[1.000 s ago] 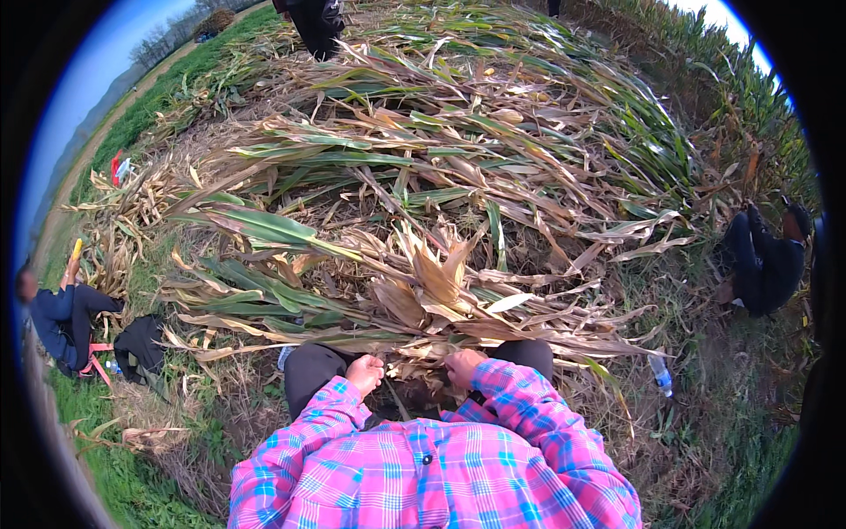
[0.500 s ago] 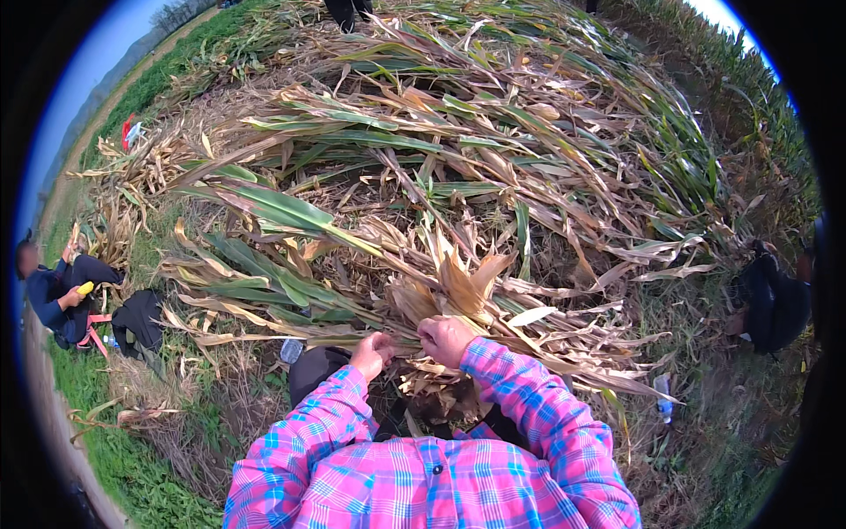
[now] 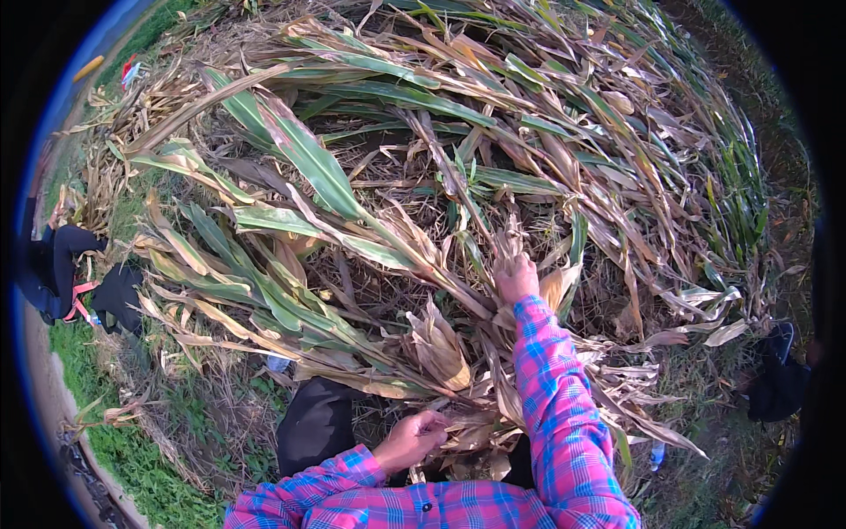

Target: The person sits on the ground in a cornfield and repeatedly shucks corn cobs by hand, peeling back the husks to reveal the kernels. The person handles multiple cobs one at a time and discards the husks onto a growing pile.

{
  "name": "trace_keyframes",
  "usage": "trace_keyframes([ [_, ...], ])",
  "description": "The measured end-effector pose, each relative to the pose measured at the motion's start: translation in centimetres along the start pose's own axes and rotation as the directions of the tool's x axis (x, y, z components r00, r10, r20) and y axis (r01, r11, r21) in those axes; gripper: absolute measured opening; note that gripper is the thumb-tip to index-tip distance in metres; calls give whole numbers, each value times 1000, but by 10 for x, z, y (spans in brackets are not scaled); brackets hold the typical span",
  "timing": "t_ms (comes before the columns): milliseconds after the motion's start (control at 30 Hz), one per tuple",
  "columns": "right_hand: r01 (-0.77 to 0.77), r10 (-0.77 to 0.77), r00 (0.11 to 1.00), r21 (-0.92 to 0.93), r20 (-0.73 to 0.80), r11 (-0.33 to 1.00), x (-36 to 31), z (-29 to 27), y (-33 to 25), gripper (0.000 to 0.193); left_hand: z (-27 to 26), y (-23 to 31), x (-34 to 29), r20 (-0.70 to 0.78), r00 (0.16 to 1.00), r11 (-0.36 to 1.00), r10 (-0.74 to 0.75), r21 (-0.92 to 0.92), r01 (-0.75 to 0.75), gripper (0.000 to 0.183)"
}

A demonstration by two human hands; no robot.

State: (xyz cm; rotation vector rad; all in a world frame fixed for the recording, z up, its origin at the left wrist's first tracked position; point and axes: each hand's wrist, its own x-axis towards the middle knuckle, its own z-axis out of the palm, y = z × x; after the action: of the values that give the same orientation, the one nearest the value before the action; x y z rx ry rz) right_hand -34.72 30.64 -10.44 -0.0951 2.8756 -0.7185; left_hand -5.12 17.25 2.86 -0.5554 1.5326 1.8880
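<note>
My right hand [image 3: 517,280] reaches forward into the cut corn stalks [image 3: 458,291], its fingers closed round a dry, husk-covered ear of corn [image 3: 511,240]. Pale husk tips stick up beyond the fist; the rest of that ear is hidden. Close to my lap, my left hand [image 3: 412,439] is curled with thumb and fingers together beside dry leaves; what it holds, if anything, does not show. Between the hands another ear in papery tan husk [image 3: 439,353] lies tilted on the stalks. Long green and brown leaves [image 3: 304,154] spread to the left.
A person in dark clothes [image 3: 70,256] sits at the left, next to a black cloth [image 3: 119,295]. Another dark-clothed figure [image 3: 780,379] is at the right edge. A plastic bottle [image 3: 656,454] lies at lower right. A yellow corn cob [image 3: 88,68] appears at upper left.
My right hand has moved forward and right, away from the left, onto the husked ear. My left hand has drawn back toward my lap. The view has tilted down.
</note>
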Motion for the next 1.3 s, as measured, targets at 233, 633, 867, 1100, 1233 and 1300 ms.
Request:
trace_keyframes([
  [233, -325, 197, 865, 215, 462, 921, 43, 38, 40, 80, -10, 12, 9, 49, 994, 891, -97, -441, 109, 23],
  [633, -398, 120, 718, 263, 686, 879, 24, 41, 29, 62, -16, 13, 15, 25, 997, 894, -76, -440, 80, 20],
  [867, -31, -259, 492, 314, 831, 949, -72, 15, -53, 83, 0, 15, 11, 3, 999, 909, 38, -415, -33, 18],
  [1100, 366, -441, 266, 333, 857, 869, -171, 6, -81, 73, 13, -6, 10, 100, 994, 970, 50, -242, -25, 20],
  [1233, 280, -262, 692, 85, 673, 956, -171, 9, -70, 60, 15, -23, 19, 92, 975, 959, 204, 183, -218, 19],
  [1300, 239, -182, 909, -111, 376, 965, -165, 3, -64, 53, 11, -27, 26, -65, 969, 950, 239, 222, -220, 18],
])
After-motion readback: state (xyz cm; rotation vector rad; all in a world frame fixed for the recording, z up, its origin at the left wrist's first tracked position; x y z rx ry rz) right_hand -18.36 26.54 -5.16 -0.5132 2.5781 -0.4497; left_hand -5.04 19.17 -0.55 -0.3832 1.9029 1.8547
